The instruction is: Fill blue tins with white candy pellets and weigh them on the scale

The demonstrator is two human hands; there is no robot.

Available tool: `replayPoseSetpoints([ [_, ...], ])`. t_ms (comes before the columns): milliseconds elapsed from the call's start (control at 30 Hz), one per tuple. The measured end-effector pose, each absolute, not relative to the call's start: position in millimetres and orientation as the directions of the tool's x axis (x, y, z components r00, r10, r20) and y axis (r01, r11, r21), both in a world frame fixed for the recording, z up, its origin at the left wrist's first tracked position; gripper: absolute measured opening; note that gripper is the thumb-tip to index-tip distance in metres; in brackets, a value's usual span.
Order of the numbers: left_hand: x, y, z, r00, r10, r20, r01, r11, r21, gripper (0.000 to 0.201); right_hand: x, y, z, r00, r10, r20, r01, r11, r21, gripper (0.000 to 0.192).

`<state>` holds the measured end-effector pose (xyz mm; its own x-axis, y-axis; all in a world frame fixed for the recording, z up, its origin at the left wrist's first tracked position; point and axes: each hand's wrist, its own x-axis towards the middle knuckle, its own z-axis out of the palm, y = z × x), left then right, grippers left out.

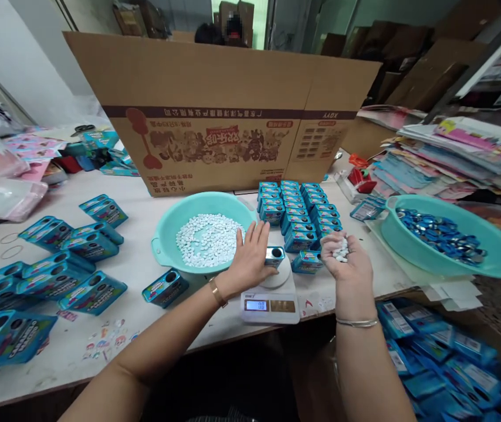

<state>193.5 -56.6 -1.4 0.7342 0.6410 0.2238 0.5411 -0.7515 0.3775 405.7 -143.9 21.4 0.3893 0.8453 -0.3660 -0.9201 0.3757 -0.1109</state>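
My left hand [250,258] is open, its fingers stretched out beside a small blue box [276,254]. That box stands on the round pan of a white digital scale [253,316], whose display reads 0.0. Whether my fingers touch the box I cannot tell. Small white candies [341,251] lie in my right hand [356,261], cupped around them with the palm up. Left of the scale is a turquoise basin [161,237] holding many more of these candies. Between my hands, another blue box [307,262] sits just right of the scale.
Rows of blue boxes [300,236] stand behind the scale, with more boxes [94,293] at left. A turquoise basin [499,258] of shiny blue pieces is on the right. A large cardboard carton [215,76] rises behind. Blue packs [448,357] are heaped below the table's right edge.
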Motion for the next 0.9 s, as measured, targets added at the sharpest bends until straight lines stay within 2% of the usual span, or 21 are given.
replayPoseSetpoints([
  [33,189.8,-55.8,3.0,0.728,0.642,0.239,0.536,-0.751,0.386,0.106,405.7,-145.6,19.0,0.419,0.82,-0.389,-0.904,0.417,-0.093,0.019],
  [100,181.5,-54.6,9.5,0.708,0.656,0.262,0.539,-0.741,0.4,0.111,403.6,-147.3,14.4,0.451,0.801,-0.394,-0.886,0.455,-0.091,0.019],
  [267,167.4,-52.4,11.4,0.676,0.674,0.297,0.554,-0.731,0.398,0.096,390.0,-143.2,9.2,0.449,0.861,-0.24,-0.888,0.399,-0.23,0.023],
  [400,168.7,-50.5,9.7,0.689,0.661,0.298,0.551,-0.745,0.376,0.084,377.1,-135.1,15.6,0.486,0.833,-0.265,-0.856,0.393,-0.335,0.034],
  [533,175.0,-50.8,9.0,0.709,0.648,0.278,0.542,-0.753,0.373,0.077,366.4,-124.9,22.4,0.52,0.818,-0.247,-0.806,0.375,-0.458,0.032],
  [767,191.7,-51.8,3.1,0.756,0.623,0.201,0.517,-0.757,0.4,0.065,336.6,-95.0,20.6,0.656,0.739,-0.151,-0.605,0.396,-0.69,0.035],
  [900,200.0,-49.8,-1.4,0.75,0.641,0.165,0.541,-0.737,0.405,0.048,321.3,-80.4,13.5,0.753,0.653,-0.077,-0.456,0.434,-0.777,0.036],
])
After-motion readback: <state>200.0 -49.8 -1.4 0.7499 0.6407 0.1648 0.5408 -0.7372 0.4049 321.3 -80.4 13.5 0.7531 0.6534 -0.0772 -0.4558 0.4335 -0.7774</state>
